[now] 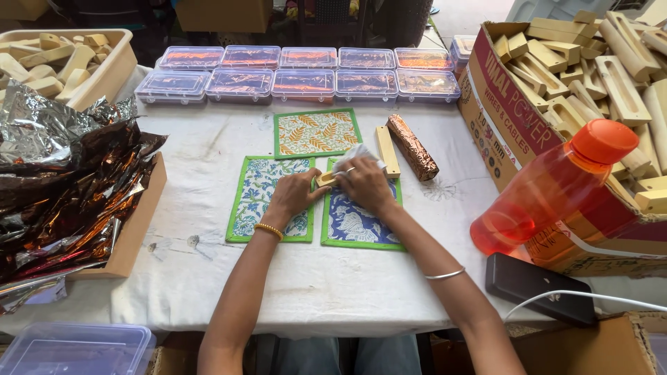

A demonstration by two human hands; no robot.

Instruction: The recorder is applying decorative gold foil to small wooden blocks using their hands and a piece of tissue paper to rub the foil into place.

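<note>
Head view: both hands meet at the middle of a tabletop [208, 278] covered in white cloth.
Left hand [295, 194]: fingers closed on the near end of a small pale wooden block [325, 178], a gold bangle at the wrist.
Right hand [365, 184]: curled over the same block, pressing a piece of white cloth [356, 156] against it; a ring on one finger, a thin silver bangle further up the arm.
Wooden block: held between the two hands, just above the seam of two green-edged mats.
Mats: a blue-and-white floral mat [257, 201] under the left hand, a darker blue mat [358, 226] under the right, a yellow leaf-print mat [316, 133] beyond them.
Beside the hands: a long plain wooden piece [388, 151] and a foil-wrapped copper-coloured roll [413, 147], lying side by side to the right.
Far edge: two rows of clear lidded plastic boxes [302, 82].
Left side: crumpled silver and copper foil sheets [59, 173]; a tub of wooden pieces [111, 69] behind.
Right side: a cardboard box of wooden pieces [500, 111], an orange bottle [549, 187] lying tilted, a black phone [538, 288] with a white cable.
</note>
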